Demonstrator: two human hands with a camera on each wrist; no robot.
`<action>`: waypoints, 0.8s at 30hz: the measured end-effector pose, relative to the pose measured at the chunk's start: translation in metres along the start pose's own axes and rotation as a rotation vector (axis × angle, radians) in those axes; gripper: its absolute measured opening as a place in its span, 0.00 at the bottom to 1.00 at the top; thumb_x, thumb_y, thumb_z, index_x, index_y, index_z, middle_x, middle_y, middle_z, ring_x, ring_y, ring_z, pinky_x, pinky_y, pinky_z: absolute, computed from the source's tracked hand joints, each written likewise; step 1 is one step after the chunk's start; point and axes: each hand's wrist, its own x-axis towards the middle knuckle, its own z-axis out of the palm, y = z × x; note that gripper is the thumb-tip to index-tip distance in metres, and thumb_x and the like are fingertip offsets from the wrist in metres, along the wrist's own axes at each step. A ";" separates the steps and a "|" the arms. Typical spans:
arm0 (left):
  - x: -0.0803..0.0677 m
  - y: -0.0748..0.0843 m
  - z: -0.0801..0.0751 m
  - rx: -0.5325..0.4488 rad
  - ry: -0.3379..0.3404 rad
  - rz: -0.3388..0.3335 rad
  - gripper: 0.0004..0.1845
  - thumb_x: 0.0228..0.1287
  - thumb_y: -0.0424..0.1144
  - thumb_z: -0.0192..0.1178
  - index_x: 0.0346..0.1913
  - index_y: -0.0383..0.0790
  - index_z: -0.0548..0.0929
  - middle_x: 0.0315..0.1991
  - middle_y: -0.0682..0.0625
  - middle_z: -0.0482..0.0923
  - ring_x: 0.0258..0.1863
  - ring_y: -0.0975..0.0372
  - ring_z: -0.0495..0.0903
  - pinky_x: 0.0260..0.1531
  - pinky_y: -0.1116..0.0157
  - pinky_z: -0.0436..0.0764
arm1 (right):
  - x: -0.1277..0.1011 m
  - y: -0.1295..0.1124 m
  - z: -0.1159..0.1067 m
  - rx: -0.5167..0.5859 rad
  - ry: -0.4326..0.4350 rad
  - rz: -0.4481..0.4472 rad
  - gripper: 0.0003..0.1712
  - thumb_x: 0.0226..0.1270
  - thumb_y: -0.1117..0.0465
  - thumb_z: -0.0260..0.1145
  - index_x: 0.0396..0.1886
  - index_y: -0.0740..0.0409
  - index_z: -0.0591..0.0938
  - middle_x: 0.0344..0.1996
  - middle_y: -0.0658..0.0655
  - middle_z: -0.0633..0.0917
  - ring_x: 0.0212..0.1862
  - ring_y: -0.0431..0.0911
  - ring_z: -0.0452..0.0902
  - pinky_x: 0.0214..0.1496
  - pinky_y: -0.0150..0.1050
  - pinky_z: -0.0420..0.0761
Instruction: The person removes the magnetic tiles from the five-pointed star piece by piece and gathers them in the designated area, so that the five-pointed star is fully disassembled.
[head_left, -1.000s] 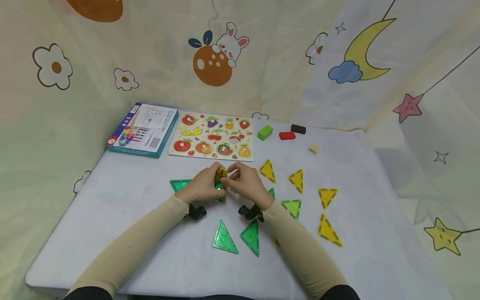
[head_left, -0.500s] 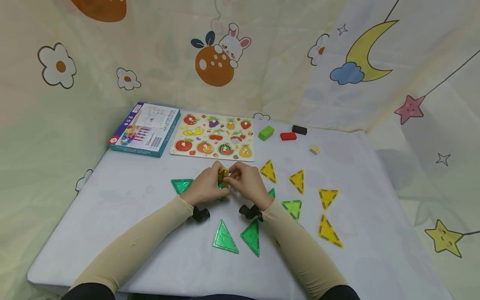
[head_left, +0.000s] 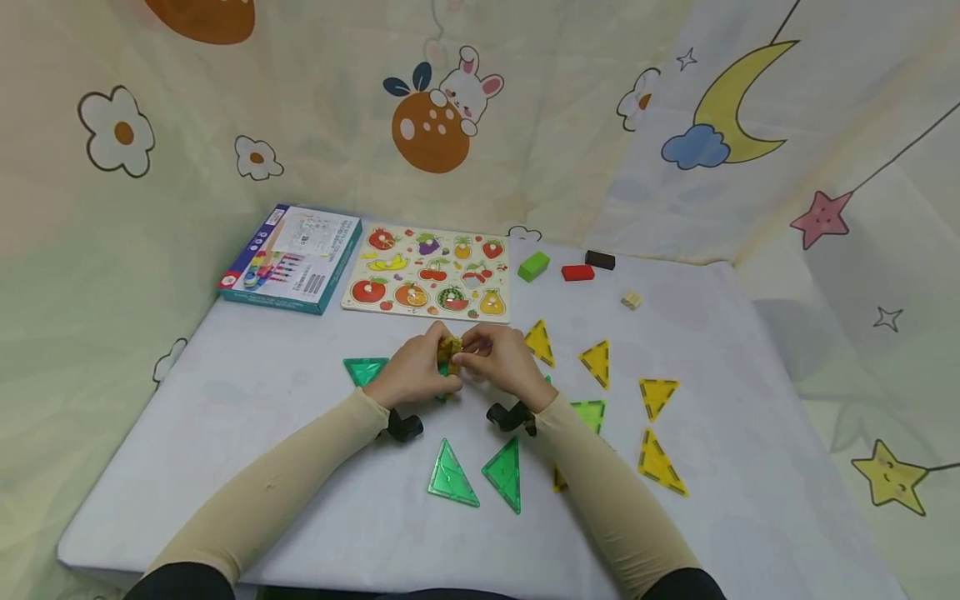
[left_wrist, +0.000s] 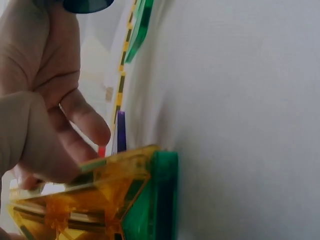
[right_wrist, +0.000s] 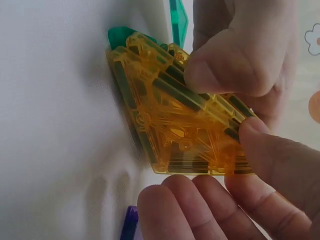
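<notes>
My left hand (head_left: 416, 365) grips a stack of yellow triangular magnetic tiles (head_left: 447, 350), its thumb pressing on the upper edges in the right wrist view. A green magnetic tile (left_wrist: 159, 200) stands against the stack's table side. My right hand (head_left: 498, 358) meets the same stack from the right, with its thumb (right_wrist: 270, 155) on the yellow edge and its other fingers curled below. Beyond the right fingers a purple tile (left_wrist: 121, 131) shows as a thin strip. Two green triangular tiles (head_left: 450, 477) lie nearer the body, and another green tile (head_left: 364, 370) lies left of the left hand.
Several yellow triangular tiles (head_left: 660, 462) and a light green tile (head_left: 590, 414) lie to the right, partly under the right forearm. Behind are a box (head_left: 292, 258), a fruit puzzle board (head_left: 427, 273), and green (head_left: 533, 266), red (head_left: 577, 272), black (head_left: 600, 259) and pale (head_left: 631, 299) blocks.
Both hands have shifted slightly right in the head view, and the right hand has drawn a little away from the left. A purple bit now shows behind the right fingers. The view has shifted slightly.
</notes>
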 end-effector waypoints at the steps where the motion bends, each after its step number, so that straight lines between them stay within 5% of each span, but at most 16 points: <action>1: 0.000 0.001 0.000 -0.003 0.002 -0.009 0.26 0.53 0.44 0.72 0.50 0.47 0.68 0.41 0.46 0.79 0.38 0.56 0.77 0.39 0.62 0.77 | 0.001 0.000 -0.001 0.004 -0.005 0.000 0.14 0.65 0.52 0.77 0.43 0.55 0.88 0.41 0.54 0.92 0.35 0.43 0.86 0.35 0.33 0.83; 24: 0.000 0.004 0.002 -0.001 0.048 -0.028 0.23 0.55 0.47 0.71 0.48 0.49 0.70 0.36 0.47 0.80 0.35 0.57 0.78 0.35 0.64 0.77 | 0.007 0.006 -0.006 0.042 -0.066 0.023 0.15 0.64 0.52 0.77 0.44 0.55 0.87 0.41 0.55 0.92 0.40 0.44 0.88 0.44 0.36 0.88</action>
